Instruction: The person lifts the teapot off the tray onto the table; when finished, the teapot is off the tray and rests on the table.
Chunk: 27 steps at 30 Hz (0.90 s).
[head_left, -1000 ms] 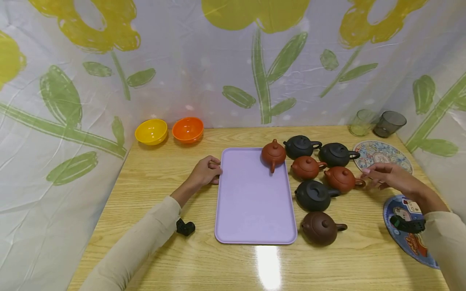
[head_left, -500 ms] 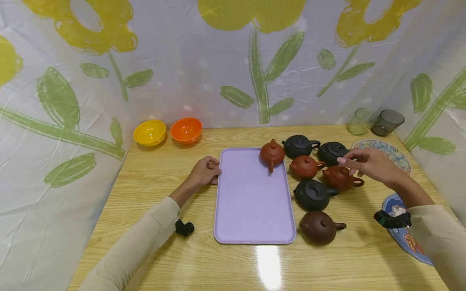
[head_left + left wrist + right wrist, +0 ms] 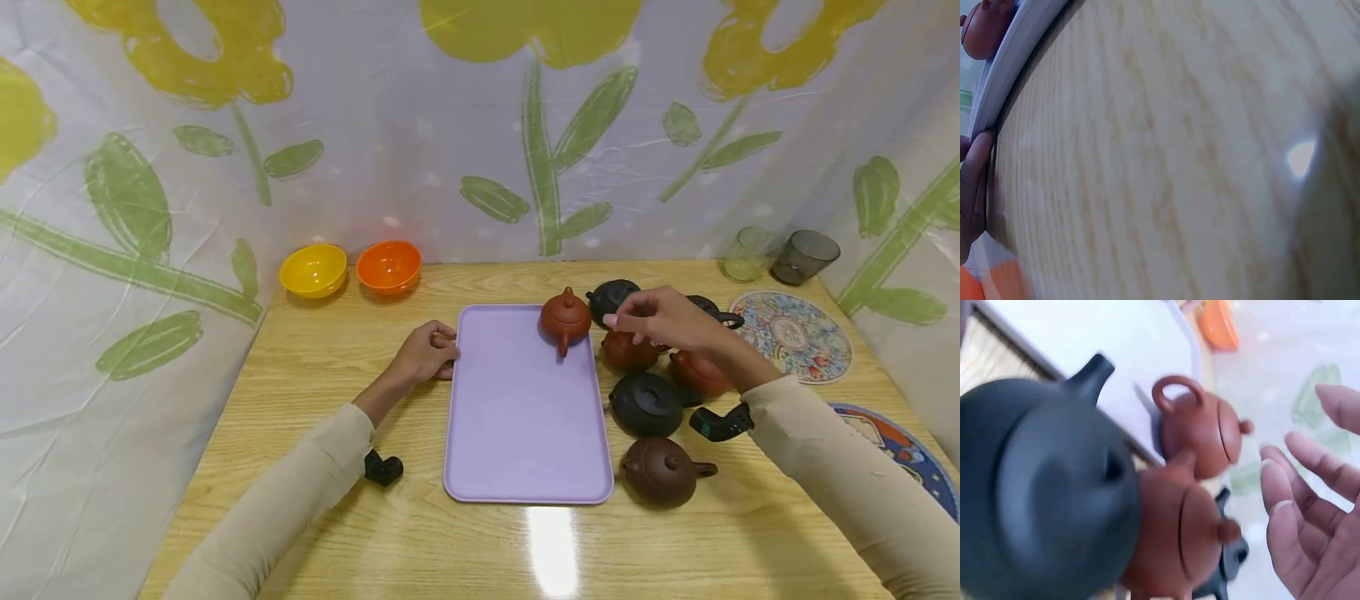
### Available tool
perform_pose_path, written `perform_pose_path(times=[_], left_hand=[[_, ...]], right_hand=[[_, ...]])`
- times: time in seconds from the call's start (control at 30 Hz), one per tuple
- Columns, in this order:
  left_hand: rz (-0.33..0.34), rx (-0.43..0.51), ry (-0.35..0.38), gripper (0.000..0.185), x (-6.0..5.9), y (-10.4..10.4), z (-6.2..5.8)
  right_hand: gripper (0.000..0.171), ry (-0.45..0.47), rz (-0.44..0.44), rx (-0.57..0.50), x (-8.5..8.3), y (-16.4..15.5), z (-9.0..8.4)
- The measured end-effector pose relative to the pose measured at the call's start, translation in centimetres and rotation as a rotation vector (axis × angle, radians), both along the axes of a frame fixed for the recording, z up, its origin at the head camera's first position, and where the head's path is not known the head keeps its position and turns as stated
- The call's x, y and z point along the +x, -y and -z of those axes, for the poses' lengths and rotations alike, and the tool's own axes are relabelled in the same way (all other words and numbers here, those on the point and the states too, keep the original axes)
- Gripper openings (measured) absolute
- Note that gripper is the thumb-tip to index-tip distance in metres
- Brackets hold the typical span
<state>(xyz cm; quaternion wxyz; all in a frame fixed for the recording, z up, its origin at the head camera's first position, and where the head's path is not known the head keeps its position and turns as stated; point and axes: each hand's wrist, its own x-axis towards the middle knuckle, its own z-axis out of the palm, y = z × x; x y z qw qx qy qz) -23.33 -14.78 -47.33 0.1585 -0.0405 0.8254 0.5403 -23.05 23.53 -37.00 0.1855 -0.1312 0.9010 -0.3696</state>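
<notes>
My left hand [image 3: 423, 354] grips the left rim of a lilac tray [image 3: 525, 417]; in the left wrist view its fingers [image 3: 980, 150] meet the rim. A rust-red teapot [image 3: 566, 318] sits at the tray's back right corner. Above the other teapots hovers my right hand [image 3: 667, 321], holding nothing, its fingers loosely bent and apart in the right wrist view. Beneath and around it stand a black teapot [image 3: 606, 302], a rust-red teapot [image 3: 626, 352] and another rust-red one [image 3: 697, 373], all partly hidden. Nearer are a black teapot [image 3: 645, 404] and a dark brown one [image 3: 660, 472].
Yellow [image 3: 313, 271] and orange [image 3: 388, 268] bowls stand at the back left. Two glasses, one smoky [image 3: 804, 257], are at the back right. A patterned round mat [image 3: 795, 333] and a blue mat [image 3: 930, 467] lie on the right. A flowered curtain [image 3: 390, 150] closes off the back.
My right hand has moved left, from beside the rightmost rust-red teapot's handle to over the teapots near the tray. The left hand, tray and teapots have stayed in place.
</notes>
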Motion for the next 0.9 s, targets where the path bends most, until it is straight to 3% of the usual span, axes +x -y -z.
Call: perform_pose_path(times=[0.3,0.5,0.9], left_hand=[[0.006,0.002,0.001,0.035,-0.1,-0.1,0.0],[0.013,0.014,0.009,0.035,-0.1,-0.1,0.0],[0.01,0.012,0.009,0.035,-0.1,0.1,0.2]], right_hand=[[0.045,0.047,-0.038,0.085,-2.1,3.8,1.9],[0.042,0.06,-0.031,0.2,-2.6,5.2,3.0],[0.031,-0.024,0.021,0.321,-2.4,7.3,3.6]])
